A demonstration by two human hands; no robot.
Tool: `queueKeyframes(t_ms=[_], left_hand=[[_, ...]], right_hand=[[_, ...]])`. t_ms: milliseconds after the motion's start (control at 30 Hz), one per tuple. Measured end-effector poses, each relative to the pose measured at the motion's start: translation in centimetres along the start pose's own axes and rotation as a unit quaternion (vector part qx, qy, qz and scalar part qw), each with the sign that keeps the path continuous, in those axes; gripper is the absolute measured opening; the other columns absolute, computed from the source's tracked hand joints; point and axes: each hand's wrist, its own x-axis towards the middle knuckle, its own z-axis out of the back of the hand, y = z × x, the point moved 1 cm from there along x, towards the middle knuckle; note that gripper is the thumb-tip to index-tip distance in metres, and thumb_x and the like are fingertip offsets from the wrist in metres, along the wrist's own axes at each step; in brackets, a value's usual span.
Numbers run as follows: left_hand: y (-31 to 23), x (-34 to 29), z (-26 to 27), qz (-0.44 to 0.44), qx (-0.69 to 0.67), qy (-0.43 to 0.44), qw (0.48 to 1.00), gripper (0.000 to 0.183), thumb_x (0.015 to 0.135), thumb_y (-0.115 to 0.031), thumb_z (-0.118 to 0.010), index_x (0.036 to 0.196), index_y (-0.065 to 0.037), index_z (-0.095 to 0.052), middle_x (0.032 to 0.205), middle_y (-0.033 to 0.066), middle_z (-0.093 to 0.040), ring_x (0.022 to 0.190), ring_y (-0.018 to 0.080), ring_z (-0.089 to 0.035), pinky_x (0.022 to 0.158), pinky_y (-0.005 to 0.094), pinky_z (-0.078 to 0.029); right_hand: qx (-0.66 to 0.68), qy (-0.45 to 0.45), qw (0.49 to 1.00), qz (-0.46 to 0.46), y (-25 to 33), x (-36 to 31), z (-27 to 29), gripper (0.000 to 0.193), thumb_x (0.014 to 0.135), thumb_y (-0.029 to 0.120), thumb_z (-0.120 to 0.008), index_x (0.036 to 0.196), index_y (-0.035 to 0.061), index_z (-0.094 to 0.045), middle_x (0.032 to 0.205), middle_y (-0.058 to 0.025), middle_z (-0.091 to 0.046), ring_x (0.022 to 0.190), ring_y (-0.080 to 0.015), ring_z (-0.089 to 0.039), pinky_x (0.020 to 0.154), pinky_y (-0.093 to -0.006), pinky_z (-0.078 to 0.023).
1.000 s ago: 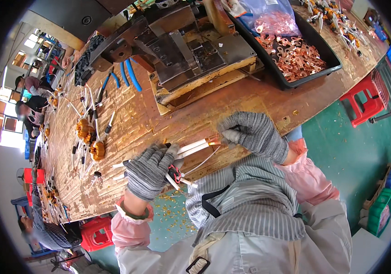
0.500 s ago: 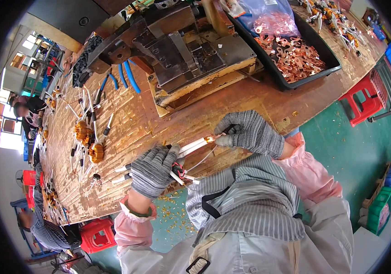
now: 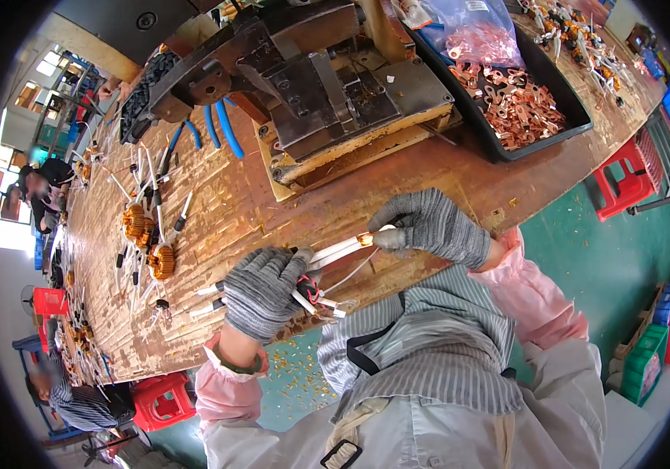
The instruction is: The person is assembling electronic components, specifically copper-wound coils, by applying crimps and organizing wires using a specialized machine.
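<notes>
Grey knitted gloves cover both hands. My left hand (image 3: 263,291) is closed round a bundle of white-sleeved wires (image 3: 335,255), whose other ends stick out on both sides of the fist. A pink-and-black twisted strand (image 3: 308,288) shows beside its fingers; whatever lies inside the fist is hidden. My right hand (image 3: 433,228) pinches the bundle's tip, where bare copper (image 3: 365,239) shows at the fingertips. Whether a copper lug is in that pinch cannot be made out. Both hands are over the near edge of the wooden table (image 3: 319,211).
A metal press (image 3: 335,102) stands beyond my hands. Right of it, a black tray (image 3: 538,144) holds copper lugs (image 3: 526,113) and a plastic bag (image 3: 480,35). Copper-wound coils (image 3: 147,242) with white leads lie at left. Blue tubes (image 3: 222,129) lie near the press. Other people sit far left.
The copper end and my right fingertips have shifted slightly to the right. My left hand keeps its hold, and the whole view has tilted a little.
</notes>
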Motion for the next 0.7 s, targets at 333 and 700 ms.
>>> queueKeyframes(t_ms=[333,700], left_hand=[[-0.6,0.7,0.5,-0.055,-0.080,0.121,0.988,0.032,0.067,-0.016,-0.070,0.098,-0.013,-0.064,0.107,0.0152,-0.063,0.085,0.0340,-0.063,0.069,0.0397,-0.052],[-0.6,2.5,3.7,-0.089,0.027,0.053,0.994,0.026,0.072,-0.012,-0.066,0.097,-0.008,-0.061,0.113,0.0173,-0.061,0.090,0.0354,-0.063,0.077,0.0401,-0.052]], right_hand=[[0.070,-0.020,0.996,-0.058,0.1,0.3,-0.3,0.018,0.081,0.008,-0.070,0.095,-0.0019,-0.066,0.080,-0.0062,-0.066,0.072,-0.0102,-0.062,0.064,-0.0237,-0.051],[0.168,-0.022,0.984,0.044,1.6,0.4,0.1,0.016,0.082,0.009,-0.069,0.093,-0.0012,-0.066,0.079,-0.0028,-0.064,0.068,-0.0081,-0.058,0.062,-0.0216,-0.049]])
